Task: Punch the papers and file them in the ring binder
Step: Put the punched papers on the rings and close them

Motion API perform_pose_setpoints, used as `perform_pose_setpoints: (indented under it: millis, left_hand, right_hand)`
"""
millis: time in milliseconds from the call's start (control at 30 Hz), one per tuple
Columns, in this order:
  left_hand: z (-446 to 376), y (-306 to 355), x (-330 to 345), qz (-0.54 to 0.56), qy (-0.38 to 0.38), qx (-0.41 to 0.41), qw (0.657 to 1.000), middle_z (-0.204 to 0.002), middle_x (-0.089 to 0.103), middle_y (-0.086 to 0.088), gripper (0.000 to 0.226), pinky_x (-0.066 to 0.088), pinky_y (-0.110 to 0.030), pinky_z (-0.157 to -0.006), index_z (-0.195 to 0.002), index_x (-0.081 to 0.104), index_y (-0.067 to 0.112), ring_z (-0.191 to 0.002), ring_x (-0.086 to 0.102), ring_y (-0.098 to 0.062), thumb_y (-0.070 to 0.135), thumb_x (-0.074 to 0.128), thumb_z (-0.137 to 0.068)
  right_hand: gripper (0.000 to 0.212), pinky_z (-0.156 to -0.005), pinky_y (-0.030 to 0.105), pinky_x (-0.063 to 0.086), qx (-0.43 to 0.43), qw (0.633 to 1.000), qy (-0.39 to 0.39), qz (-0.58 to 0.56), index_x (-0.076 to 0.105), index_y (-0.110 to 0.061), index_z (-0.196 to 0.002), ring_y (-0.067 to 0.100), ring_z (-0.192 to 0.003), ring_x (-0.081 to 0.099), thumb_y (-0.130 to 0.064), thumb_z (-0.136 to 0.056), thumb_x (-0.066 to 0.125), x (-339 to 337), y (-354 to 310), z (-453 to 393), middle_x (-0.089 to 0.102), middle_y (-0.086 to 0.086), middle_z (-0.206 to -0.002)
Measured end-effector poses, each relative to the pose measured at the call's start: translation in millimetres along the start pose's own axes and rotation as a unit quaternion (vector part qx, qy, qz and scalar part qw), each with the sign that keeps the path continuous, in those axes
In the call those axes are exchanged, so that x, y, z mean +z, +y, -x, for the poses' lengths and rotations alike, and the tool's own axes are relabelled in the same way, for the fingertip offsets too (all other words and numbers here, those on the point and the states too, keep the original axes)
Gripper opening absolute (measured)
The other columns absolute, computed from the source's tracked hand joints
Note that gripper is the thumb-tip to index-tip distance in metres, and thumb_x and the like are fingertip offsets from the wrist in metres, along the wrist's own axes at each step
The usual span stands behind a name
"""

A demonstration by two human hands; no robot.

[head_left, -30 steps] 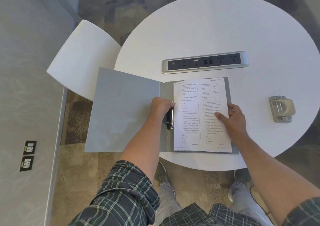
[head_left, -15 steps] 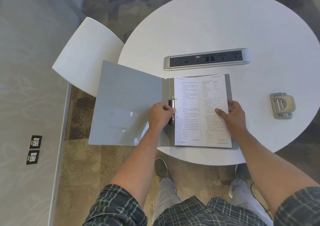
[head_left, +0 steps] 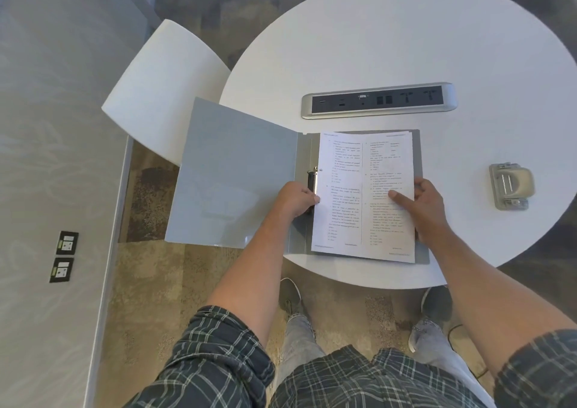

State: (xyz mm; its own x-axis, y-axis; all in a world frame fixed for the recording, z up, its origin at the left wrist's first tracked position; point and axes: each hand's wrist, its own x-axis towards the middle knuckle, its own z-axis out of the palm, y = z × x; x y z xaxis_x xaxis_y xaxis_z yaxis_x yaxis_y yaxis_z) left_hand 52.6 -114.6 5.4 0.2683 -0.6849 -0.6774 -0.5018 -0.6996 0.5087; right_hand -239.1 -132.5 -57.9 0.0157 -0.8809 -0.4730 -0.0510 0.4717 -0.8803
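One round table point(head_left: 406, 33), one white chair point(head_left: 162, 95) and one open ring binder point(head_left: 231, 173) are seen, with one stack of printed papers point(head_left: 365, 195) laid in it; the sheets cannot be counted. One hole punch point(head_left: 510, 186), one socket strip point(head_left: 377, 100) and two floor sockets point(head_left: 64, 256) are counted. Two hands, the left hand point(head_left: 296, 201) and the right hand point(head_left: 421, 203), and two shoes point(head_left: 288, 295) are shown.

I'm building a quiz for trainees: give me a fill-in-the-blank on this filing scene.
1. The binder lies ____ on the table.
2. The papers rest on the binder's ____ half.
3. The punch sits to the ____ of the papers.
4. The right hand presses on the ____.

Missing: open; right; right; papers
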Motion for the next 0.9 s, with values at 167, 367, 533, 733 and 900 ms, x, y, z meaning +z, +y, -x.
perform_pose_setpoints:
  millis: [167, 367, 533, 733, 900]
  left_hand:
    - [0.9, 0.2, -2.3, -0.009, 0.0, 0.0, 1.0, -0.105, 0.076, -0.018, 0.015, 0.058, -0.045, -0.097, -0.087, 0.071, 0.006, -0.102, 0.073, -0.033, 0.019, 0.075, -0.092]
    - [0.9, -3.3, 2.1, 0.001, -0.011, -0.005, 1.0, -0.103, 0.078, -0.016, 0.022, 0.059, -0.041, -0.09, -0.093, 0.075, 0.001, -0.1, 0.075, -0.031, 0.023, 0.075, -0.092]
    - [1.4, -4.6, 1.2, 0.027, -0.01, -0.002, 1.0, -0.103, 0.078, -0.015, 0.012, 0.06, -0.039, -0.09, -0.083, 0.073, 0.006, -0.095, 0.075, -0.026, 0.016, 0.078, -0.09]
    - [3.3, -7.2, -0.1, 0.075, -0.026, -0.018, 0.997, -0.106, 0.076, -0.021, 0.004, 0.057, -0.037, -0.098, -0.092, 0.074, 0.001, -0.089, 0.07, -0.024, 0.002, 0.076, -0.089]
    - [5.2, -4.2, 2.2, 0.082, -0.025, -0.025, 0.996, -0.084, 0.069, -0.013, 0.011, 0.056, -0.021, -0.067, -0.101, 0.073, -0.007, -0.067, 0.065, -0.016, -0.003, 0.071, -0.09]
  right_hand:
    - [0.074, -0.086, 0.046, 0.064, -0.007, 1.0, -0.013, 0.022, 0.054, -0.018, -0.131, 0.016, -0.1, 0.078, -0.035, -0.071, 0.093, 0.4, 0.5, 4.6, 0.078, -0.003, -0.117]
    - [0.065, -0.091, 0.053, 0.061, -0.003, 1.0, 0.011, 0.021, 0.054, -0.019, -0.134, 0.024, -0.105, 0.076, -0.023, -0.08, 0.09, 0.0, 1.3, 5.5, 0.074, 0.002, -0.125]
    - [0.064, -0.087, 0.044, 0.063, -0.012, 0.999, 0.03, 0.027, 0.054, -0.021, -0.134, 0.013, -0.099, 0.077, -0.028, -0.081, 0.089, 1.1, 0.5, 8.6, 0.075, -0.003, -0.122]
    - [0.065, -0.085, 0.041, 0.062, -0.02, 0.998, 0.046, 0.033, 0.052, -0.023, -0.134, 0.015, -0.103, 0.076, -0.032, -0.082, 0.088, 1.9, 1.9, 11.2, 0.074, -0.002, -0.125]
    - [0.061, -0.077, 0.029, 0.063, -0.025, 0.997, 0.057, 0.043, 0.05, -0.028, -0.132, 0.003, -0.097, 0.076, -0.027, -0.084, 0.087, 3.1, -0.2, 13.6, 0.074, -0.01, -0.118]
